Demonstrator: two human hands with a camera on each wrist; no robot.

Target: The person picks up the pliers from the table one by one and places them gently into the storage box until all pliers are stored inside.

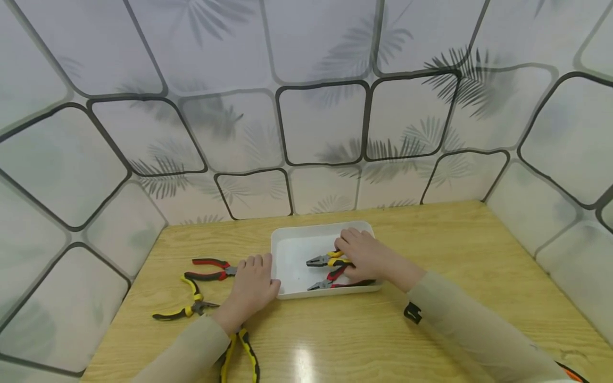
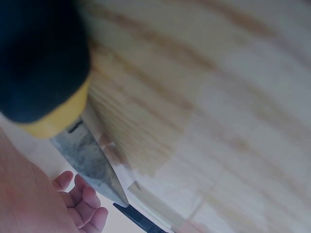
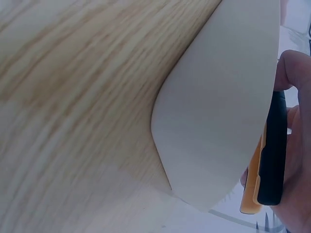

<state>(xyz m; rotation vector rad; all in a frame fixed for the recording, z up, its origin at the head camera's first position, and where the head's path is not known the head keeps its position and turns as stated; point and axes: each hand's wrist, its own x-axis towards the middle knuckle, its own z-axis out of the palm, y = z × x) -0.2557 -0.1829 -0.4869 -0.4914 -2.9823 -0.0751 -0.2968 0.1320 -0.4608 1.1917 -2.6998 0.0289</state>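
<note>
A white tray [image 1: 289, 260] stands on the wooden table. Inside it, my right hand [image 1: 365, 256] grips yellow-and-black combination pliers [image 1: 330, 260], jaws pointing left. Their handles [image 3: 272, 150] show against the palm in the right wrist view. Below them in the tray lie red-and-black pliers [image 1: 323, 285], partly covered by that hand. My left hand [image 1: 254, 282] rests at the tray's left side, fingers extended and thumb near the rim. It partly covers another pair of red-handled pliers [image 1: 210, 269]. In the left wrist view, a pliers' pointed jaw [image 2: 95, 165] passes in front of the fingers.
Yellow-and-black long-nose pliers [image 1: 193, 307] lie spread on the table left of my left forearm. Another yellow-handled pair [image 1: 245, 346] lies partly under that forearm. A patterned wall [image 1: 325, 191] stands behind the table. An orange-and-black object [image 1: 572, 372] shows at the lower right.
</note>
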